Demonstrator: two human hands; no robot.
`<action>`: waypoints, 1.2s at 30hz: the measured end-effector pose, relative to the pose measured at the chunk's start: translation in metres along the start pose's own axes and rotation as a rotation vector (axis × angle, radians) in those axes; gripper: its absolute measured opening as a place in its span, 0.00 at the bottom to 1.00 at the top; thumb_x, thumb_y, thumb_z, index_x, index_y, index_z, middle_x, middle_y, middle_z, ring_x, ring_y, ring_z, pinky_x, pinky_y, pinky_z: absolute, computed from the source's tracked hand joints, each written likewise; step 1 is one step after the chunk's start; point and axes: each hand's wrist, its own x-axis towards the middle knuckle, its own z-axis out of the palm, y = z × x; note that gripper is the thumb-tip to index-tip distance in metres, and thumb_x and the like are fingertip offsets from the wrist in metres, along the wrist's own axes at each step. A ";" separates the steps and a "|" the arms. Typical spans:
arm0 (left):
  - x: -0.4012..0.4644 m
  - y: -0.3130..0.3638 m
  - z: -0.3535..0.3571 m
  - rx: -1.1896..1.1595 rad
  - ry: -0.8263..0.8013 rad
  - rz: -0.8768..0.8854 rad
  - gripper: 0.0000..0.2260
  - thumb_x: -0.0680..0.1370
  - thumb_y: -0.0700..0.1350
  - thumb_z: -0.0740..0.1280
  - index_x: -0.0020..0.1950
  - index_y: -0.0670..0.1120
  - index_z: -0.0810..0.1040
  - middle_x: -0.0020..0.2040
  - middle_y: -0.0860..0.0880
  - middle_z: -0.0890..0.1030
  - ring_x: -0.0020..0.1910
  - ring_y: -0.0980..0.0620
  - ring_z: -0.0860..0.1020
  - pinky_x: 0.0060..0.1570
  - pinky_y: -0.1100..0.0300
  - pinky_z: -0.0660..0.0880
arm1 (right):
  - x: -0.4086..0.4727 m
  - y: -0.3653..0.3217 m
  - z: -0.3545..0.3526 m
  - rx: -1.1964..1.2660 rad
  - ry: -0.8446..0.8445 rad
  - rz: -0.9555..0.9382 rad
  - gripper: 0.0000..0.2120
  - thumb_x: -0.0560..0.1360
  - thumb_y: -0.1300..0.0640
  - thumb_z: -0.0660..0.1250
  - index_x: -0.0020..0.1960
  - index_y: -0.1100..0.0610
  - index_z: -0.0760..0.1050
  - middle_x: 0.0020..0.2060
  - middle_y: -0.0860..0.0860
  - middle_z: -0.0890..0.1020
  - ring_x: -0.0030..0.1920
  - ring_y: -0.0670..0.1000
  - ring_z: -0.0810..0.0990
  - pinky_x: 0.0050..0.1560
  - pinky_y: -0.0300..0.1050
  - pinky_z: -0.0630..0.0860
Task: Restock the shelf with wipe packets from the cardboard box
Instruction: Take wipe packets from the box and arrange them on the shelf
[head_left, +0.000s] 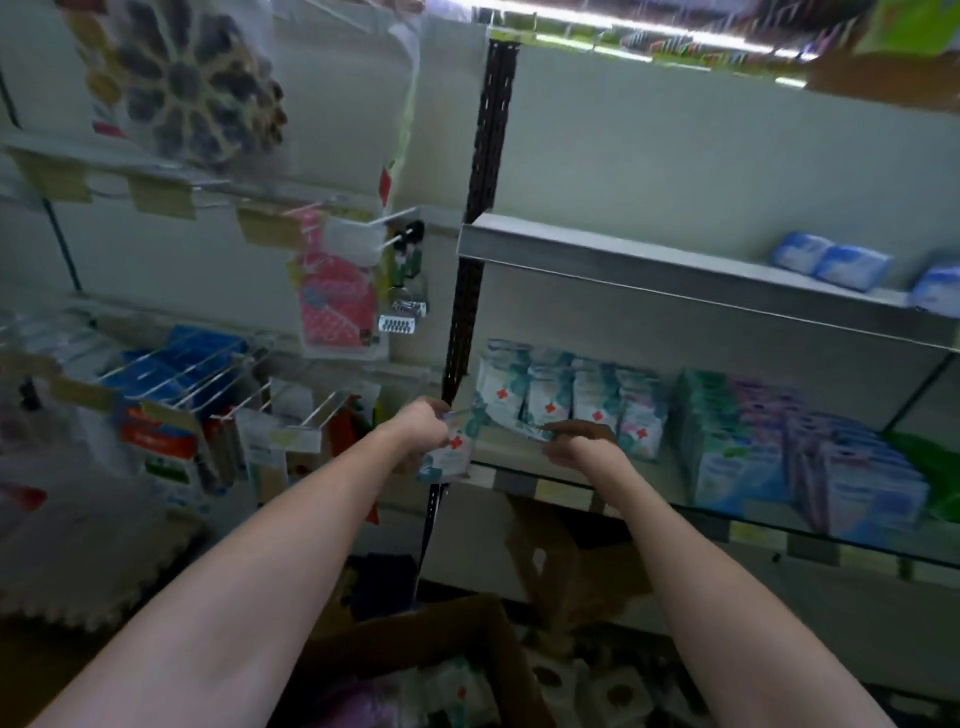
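Observation:
My left hand is closed on a white wipe packet with teal leaves and a red cross, held at the left end of the middle shelf. My right hand reaches to the shelf edge, fingers pinching the packet's right end or a second packet; blur hides which. Behind the hands several matching packets stand upright in a row on the shelf. The open cardboard box sits low between my forearms, with more packets inside.
Right of the row stand stacks of blue, green and purple packs. An upper shelf carries blue packs. A black slotted upright divides the bays. Left of it, peg hooks hold hanging goods, including a pink item.

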 end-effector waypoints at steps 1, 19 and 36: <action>0.003 0.008 0.001 -0.021 0.011 -0.001 0.22 0.78 0.37 0.65 0.72 0.44 0.68 0.64 0.42 0.76 0.59 0.44 0.77 0.54 0.54 0.78 | 0.004 -0.001 -0.005 -0.004 0.039 -0.005 0.10 0.73 0.61 0.70 0.53 0.52 0.82 0.57 0.54 0.82 0.57 0.53 0.81 0.63 0.51 0.76; 0.065 0.052 0.036 -0.075 0.079 -0.063 0.21 0.79 0.38 0.62 0.72 0.46 0.69 0.62 0.44 0.77 0.56 0.44 0.77 0.51 0.52 0.79 | 0.088 0.013 -0.036 -0.333 0.288 -0.322 0.10 0.69 0.68 0.71 0.40 0.57 0.72 0.39 0.52 0.77 0.40 0.51 0.76 0.36 0.33 0.68; 0.106 0.068 0.053 -0.200 0.028 -0.150 0.19 0.77 0.37 0.65 0.68 0.41 0.71 0.51 0.41 0.82 0.45 0.41 0.82 0.39 0.46 0.82 | 0.177 0.035 -0.046 -0.579 -0.114 -0.242 0.37 0.73 0.69 0.66 0.77 0.54 0.56 0.65 0.59 0.71 0.63 0.59 0.73 0.57 0.41 0.70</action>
